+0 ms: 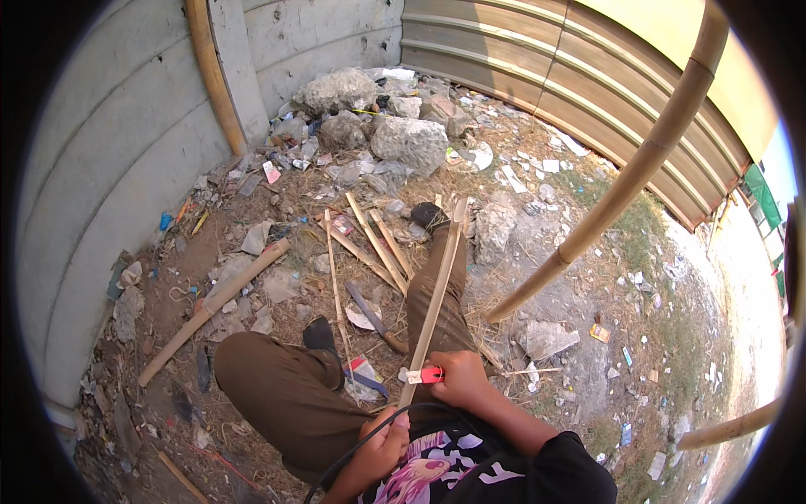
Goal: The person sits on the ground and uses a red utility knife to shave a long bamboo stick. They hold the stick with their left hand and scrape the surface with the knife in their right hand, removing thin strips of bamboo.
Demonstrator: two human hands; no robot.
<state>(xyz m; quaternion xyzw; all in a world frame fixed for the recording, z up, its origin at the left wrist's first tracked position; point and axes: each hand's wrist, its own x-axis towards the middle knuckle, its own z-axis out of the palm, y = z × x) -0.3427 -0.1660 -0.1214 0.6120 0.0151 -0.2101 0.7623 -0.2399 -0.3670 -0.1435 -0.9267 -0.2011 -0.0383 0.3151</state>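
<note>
A split bamboo strip [439, 294] runs from my lap out along my stretched right leg, its far end near my shoe. My left hand [384, 441] is closed round its near end, by my shirt. Farther up the strip, my right hand [460, 380] grips a small red tool [431, 375] with a pale flat end. That pale end lies across the bamboo; the exact kind of tool cannot be made out. A dark machete-like blade [363, 305] with a brown handle lies on the ground between my legs, beside a thin bamboo stick [334, 281].
More bamboo strips [378, 238] lie by my right foot. A thick bamboo piece [214, 309] rests at left. Slanting bamboo pole [588, 214] stands at right. Rocks [410, 143] and litter are heaped before a concrete wall [126, 143]. A black cable [357, 447] crosses my lap.
</note>
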